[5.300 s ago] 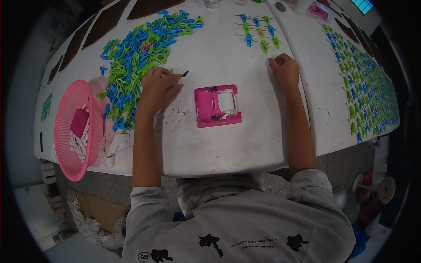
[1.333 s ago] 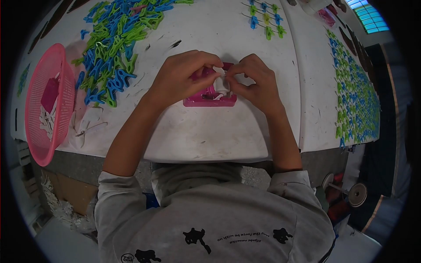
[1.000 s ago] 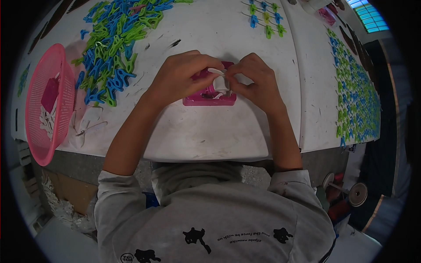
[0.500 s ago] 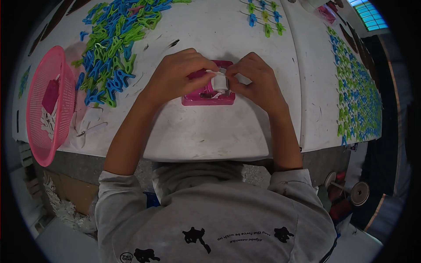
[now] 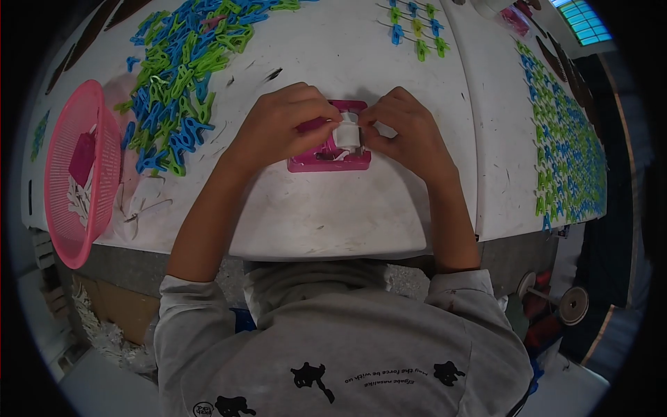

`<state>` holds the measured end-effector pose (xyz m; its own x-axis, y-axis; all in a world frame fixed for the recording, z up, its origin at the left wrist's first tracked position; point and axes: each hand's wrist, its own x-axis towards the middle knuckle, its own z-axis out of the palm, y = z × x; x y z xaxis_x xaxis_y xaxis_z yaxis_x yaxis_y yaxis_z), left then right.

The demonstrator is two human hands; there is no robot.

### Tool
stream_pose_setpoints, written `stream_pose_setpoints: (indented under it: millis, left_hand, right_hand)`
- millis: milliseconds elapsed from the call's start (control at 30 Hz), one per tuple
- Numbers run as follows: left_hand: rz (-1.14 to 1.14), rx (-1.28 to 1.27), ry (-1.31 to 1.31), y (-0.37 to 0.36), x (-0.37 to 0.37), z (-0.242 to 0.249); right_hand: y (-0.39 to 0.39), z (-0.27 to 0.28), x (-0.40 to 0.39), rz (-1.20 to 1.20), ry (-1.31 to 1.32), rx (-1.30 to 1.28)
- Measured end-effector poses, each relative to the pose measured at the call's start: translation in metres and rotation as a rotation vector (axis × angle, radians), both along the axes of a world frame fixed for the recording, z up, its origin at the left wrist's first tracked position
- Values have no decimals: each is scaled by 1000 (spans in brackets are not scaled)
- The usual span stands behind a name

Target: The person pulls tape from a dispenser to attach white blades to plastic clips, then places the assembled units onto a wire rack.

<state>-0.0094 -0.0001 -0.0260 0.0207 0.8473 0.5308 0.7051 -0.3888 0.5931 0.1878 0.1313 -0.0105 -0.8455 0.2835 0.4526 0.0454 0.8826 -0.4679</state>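
A magenta plastic base (image 5: 328, 165) lies on the white table with a white roll (image 5: 346, 137) set in it, much like a tape dispenser. My left hand (image 5: 295, 119) is over its left side, thumb and fingertips pinched together at the upper left of the roll. On the other side my right hand (image 5: 405, 132) bends its thumb and forefinger together close to the roll's right edge. Whatever thin thing the fingertips of either hand hold is too small to make out. Part of the base is covered by my left fingers.
Blue and green clothespins (image 5: 184, 76) form a big heap at the back left. A pink basket (image 5: 104, 167) with white pieces and a magenta item stands at the left edge. Pegs threaded on thin rods (image 5: 417, 28) lie at the back; many more rows (image 5: 566, 146) cover the right table.
The white scrap seen above the roll between my fingertips has shifted, and more of the roll's top shows. Both hands stay close to the magenta base; the whole view has shifted slightly.
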Motion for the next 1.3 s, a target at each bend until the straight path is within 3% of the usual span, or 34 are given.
stream_pose_setpoints:
  millis: [467,733,1300]
  left_hand:
    - [69,-197,-220,0,14,7]
    - [127,-217,-184,3,20,8]
    - [176,-212,-249,3,22,3]
  right_hand:
    - [3,6,4,-12,-21,38]
    - [6,13,7,18,19,5]
    - [-21,1,-18,-4,358,-188]
